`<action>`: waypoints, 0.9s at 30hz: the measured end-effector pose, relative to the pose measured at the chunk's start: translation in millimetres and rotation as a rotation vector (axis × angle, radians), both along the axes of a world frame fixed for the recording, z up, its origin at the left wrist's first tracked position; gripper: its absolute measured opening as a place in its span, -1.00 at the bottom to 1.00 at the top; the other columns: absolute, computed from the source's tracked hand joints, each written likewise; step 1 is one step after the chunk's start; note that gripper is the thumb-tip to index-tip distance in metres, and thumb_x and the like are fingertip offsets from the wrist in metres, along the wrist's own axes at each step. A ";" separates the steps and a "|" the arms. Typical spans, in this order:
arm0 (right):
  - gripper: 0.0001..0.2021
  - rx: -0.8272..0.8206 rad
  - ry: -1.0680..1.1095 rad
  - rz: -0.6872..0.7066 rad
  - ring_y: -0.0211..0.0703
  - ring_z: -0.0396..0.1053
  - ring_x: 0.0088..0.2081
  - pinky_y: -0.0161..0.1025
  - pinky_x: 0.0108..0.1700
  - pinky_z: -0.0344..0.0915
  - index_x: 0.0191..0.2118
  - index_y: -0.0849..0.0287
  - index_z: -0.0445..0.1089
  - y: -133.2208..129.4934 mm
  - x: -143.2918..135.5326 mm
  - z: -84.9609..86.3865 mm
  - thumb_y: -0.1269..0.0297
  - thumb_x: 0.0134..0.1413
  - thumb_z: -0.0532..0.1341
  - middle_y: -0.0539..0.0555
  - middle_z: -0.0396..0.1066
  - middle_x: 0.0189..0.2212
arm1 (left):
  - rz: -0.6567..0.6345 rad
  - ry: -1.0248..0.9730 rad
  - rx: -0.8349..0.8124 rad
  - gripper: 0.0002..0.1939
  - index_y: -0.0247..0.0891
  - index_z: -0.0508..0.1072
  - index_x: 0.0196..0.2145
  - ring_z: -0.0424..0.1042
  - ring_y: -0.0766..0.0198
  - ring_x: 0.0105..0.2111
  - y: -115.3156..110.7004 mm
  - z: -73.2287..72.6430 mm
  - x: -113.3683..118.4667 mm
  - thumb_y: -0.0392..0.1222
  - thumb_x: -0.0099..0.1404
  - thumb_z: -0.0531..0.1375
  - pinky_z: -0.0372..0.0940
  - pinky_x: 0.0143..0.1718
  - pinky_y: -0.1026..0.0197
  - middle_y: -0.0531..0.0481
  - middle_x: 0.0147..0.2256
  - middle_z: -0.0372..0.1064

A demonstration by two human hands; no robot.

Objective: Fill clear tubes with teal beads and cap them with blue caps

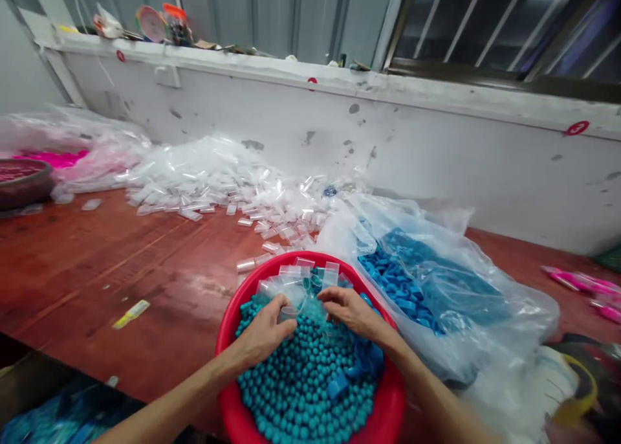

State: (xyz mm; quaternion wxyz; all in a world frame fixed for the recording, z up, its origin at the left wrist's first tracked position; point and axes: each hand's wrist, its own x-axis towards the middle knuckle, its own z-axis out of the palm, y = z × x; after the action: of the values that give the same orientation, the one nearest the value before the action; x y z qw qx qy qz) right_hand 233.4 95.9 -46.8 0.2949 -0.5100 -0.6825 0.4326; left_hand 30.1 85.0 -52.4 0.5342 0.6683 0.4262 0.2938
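Note:
A red basin (pixel 226 327) full of teal beads (pixel 301 379) stands in front of me at the table's edge. Over the beads, my left hand (pixel 268 327) has its thumb and fingers around a small clear plastic container (pixel 290 312). My right hand (pixel 350 309) is opposite, fingers curled and pressed together beside some clear plastic; what lies in them is too small to make out. Clear plastic containers (pixel 290 274) rest on the beads at the basin's far side. Blue caps (pixel 338 386) lie on the beads at the right, partly under my right forearm.
Clear containers (pixel 213 178) are heaped along the wall. Right of the basin, a clear plastic bag (pixel 514 308) holds blue caps (pixel 400 285). A brown bowl (pixel 29 188) and a bag with pink pieces (pixel 116 146) sit far left on the red table (pixel 160 256).

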 end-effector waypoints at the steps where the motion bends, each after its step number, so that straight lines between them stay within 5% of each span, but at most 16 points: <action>1: -0.73 0.015 0.002 -0.021 -0.29 0.30 -0.50 -0.36 -0.47 0.23 -0.15 0.23 0.32 2.6 -1.9 0.8 0.37 0.00 0.03 -0.03 0.33 -0.51 | -0.006 0.000 0.014 -0.93 -0.24 0.19 -0.40 0.18 0.35 -0.48 -0.6 -0.9 0.2 -0.25 0.08 0.01 0.13 -0.45 0.31 0.15 -0.51 0.15; 4: -0.69 0.138 -0.071 -0.058 -0.24 0.33 -0.35 -0.32 -0.35 0.26 -0.07 0.21 0.26 0.6 -2.2 11.5 0.36 0.02 0.04 0.06 0.36 -0.31 | -0.016 0.042 0.090 -0.93 -0.24 0.22 -0.41 0.19 0.35 -0.46 -3.2 -4.6 -1.0 -0.22 0.12 0.01 0.14 -0.42 0.31 0.13 -0.49 0.15; 6: -0.69 0.253 -0.328 0.038 -0.17 0.30 -0.23 -0.26 -0.20 0.22 -0.08 0.17 0.28 -12.2 0.2 19.3 0.35 0.00 0.11 0.09 0.34 -0.21 | -0.034 0.079 0.119 -0.92 -0.24 0.24 -0.40 0.19 0.35 -0.46 -4.8 -7.8 -2.7 -0.20 0.14 0.01 0.13 -0.42 0.32 0.13 -0.49 0.16; 10: -0.88 0.304 -0.905 0.177 -0.04 0.30 -0.25 -0.15 -0.18 0.15 -0.35 0.24 0.38 -43.0 1.3 19.3 0.43 0.00 0.11 0.15 0.40 -0.37 | -0.065 0.126 0.120 -0.90 -0.24 0.26 -0.40 0.20 0.34 -0.47 -6.3 -11.4 -4.3 -0.20 0.15 -0.01 0.13 -0.43 0.32 0.12 -0.49 0.18; 13: -0.85 0.307 -0.864 0.085 -0.09 0.32 -0.28 -0.21 -0.22 0.15 -0.40 0.25 0.37 -42.0 -4.0 16.0 0.46 0.05 0.05 0.14 0.41 -0.41 | -0.067 0.082 0.106 -0.89 -0.24 0.26 -0.38 0.21 0.34 -0.46 -7.5 -7.5 -1.6 -0.20 0.15 0.00 0.15 -0.43 0.33 0.11 -0.48 0.19; 19: -0.72 0.369 -0.515 -0.086 -0.22 0.31 -0.19 -0.31 -0.16 0.19 -0.02 0.22 0.20 -22.0 -12.5 30.1 0.37 0.14 -0.01 0.11 0.35 -0.16 | -0.041 0.016 0.052 -0.87 -0.24 0.25 -0.35 0.19 0.34 -0.49 -16.2 1.3 1.8 -0.16 0.15 -0.01 0.15 -0.45 0.32 0.13 -0.51 0.17; 21: -0.70 0.374 -0.502 -0.014 -0.17 0.30 -0.16 -0.27 -0.13 0.18 -0.03 0.19 0.21 -35.1 -8.5 31.6 0.36 0.09 0.06 0.10 0.35 -0.15 | -0.077 0.100 0.108 -0.88 -0.23 0.27 -0.36 0.22 0.32 -0.45 -19.9 1.0 -0.8 -0.19 0.14 0.00 0.14 -0.40 0.30 0.11 -0.47 0.23; 24: -0.77 0.325 -0.739 0.284 -0.13 0.33 -0.22 -0.27 -0.22 0.21 -0.15 0.14 0.29 -68.6 -1.4 24.8 0.32 0.02 0.14 0.06 0.37 -0.25 | -0.158 0.308 0.167 -0.89 -0.21 0.31 -0.42 0.28 0.26 -0.39 -24.1 -1.6 -5.3 -0.21 0.12 0.01 0.12 -0.36 0.27 0.07 -0.44 0.30; 27: -0.88 0.301 -1.011 0.306 -0.12 0.34 -0.31 -0.30 -0.39 0.19 -0.27 0.14 0.31 -93.8 -1.9 10.5 0.40 0.05 0.09 0.06 0.36 -0.33 | -0.158 0.503 0.192 -0.93 -0.20 0.32 -0.49 0.31 0.16 -0.36 -27.7 -6.1 -4.9 -0.22 0.08 0.06 0.10 -0.32 0.20 0.02 -0.47 0.33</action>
State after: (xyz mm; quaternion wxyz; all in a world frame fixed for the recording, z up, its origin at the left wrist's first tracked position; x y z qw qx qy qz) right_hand 231.5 2.1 -36.2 -0.0663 -0.5014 -0.8599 0.0692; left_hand 25.2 57.3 -58.4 0.3672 0.7989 0.4622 0.1152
